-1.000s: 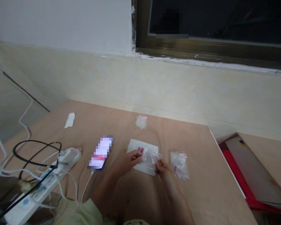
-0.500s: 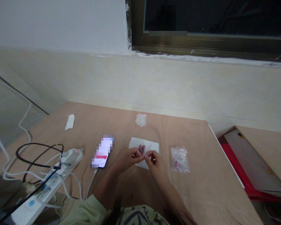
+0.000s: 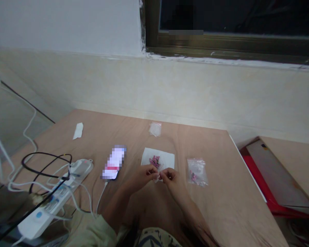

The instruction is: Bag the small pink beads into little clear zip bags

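Observation:
Above the near edge of a white sheet of paper [image 3: 169, 159], my left hand [image 3: 146, 175] and my right hand [image 3: 170, 178] meet with thumbs and fingers pinched. Something small and pale shows between the fingertips, too small to name. Just beyond my hands, a cluster of small pink and dark beads [image 3: 154, 161] lies on the paper. To the right is a clear zip bag [image 3: 197, 171] with several pink beads inside. Another clear zip bag [image 3: 155, 129] lies farther back, its contents not readable.
A phone [image 3: 114, 163] on a charging cable lies left of the paper. The white power strip [image 3: 77, 169] at the left has tangled black and white cables around it. A white scrap [image 3: 78, 131] rests at the back left. The wall borders the wooden table [image 3: 229, 192].
Both hands have drawn slightly back from the beads, so more of the cluster shows. The fingertips stay pinched together. The camera view has shifted a little.

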Available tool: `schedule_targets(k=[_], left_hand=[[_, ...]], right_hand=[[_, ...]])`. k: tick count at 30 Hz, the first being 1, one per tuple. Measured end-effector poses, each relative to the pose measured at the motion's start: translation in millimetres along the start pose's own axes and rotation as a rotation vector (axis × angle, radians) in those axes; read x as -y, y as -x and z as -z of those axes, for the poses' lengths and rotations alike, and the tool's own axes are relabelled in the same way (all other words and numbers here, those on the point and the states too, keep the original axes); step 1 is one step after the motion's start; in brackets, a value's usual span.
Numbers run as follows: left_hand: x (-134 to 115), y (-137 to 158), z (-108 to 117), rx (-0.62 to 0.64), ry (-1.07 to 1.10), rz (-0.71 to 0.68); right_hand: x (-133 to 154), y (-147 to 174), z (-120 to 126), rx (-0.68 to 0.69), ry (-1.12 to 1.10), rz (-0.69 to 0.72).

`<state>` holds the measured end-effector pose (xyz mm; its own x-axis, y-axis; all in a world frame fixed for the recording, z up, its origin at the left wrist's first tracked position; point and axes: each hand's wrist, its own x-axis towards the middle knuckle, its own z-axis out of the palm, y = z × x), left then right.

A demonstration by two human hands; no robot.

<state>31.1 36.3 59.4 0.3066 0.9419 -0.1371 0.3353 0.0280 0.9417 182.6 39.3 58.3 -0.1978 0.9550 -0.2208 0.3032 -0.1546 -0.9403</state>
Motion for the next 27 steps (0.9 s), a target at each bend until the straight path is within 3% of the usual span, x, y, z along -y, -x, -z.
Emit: schedule_targets(k=[4, 8, 10, 17, 21, 27], left_hand=[[-8.5, 4.9, -2.0, -0.039, -0.005, 0.011], [-8.6, 6.1, 2.9, -0.257, -0.12, 0.008], [-8.1, 5.7, 5.4, -0.304, -0.213, -0.003], [-9.6, -4.9, 4.2, -0.156, -0.295, -0.139], [-14.3, -11.0, 14.8, -0.143, -0.286, -0.234], [-16.8, -4.5, 26.7, 0.039, -0.29, -0.257]], right_hand=[[3.1, 6.7, -3.1, -0.017, -0.026, 0.01], [3.4, 8.6, -0.7, -0.082, -0.016, 0.006], [4.4, 8.4, 0.4, -0.105, -0.006, 0.013], [18.6, 4.2, -1.7, 0.008, -0.032, 0.104], [22.1, -5.2, 4.6, -0.04, -0.072, 0.054], [19.5, -22.4, 6.1, -0.009, -0.224, 0.03]])
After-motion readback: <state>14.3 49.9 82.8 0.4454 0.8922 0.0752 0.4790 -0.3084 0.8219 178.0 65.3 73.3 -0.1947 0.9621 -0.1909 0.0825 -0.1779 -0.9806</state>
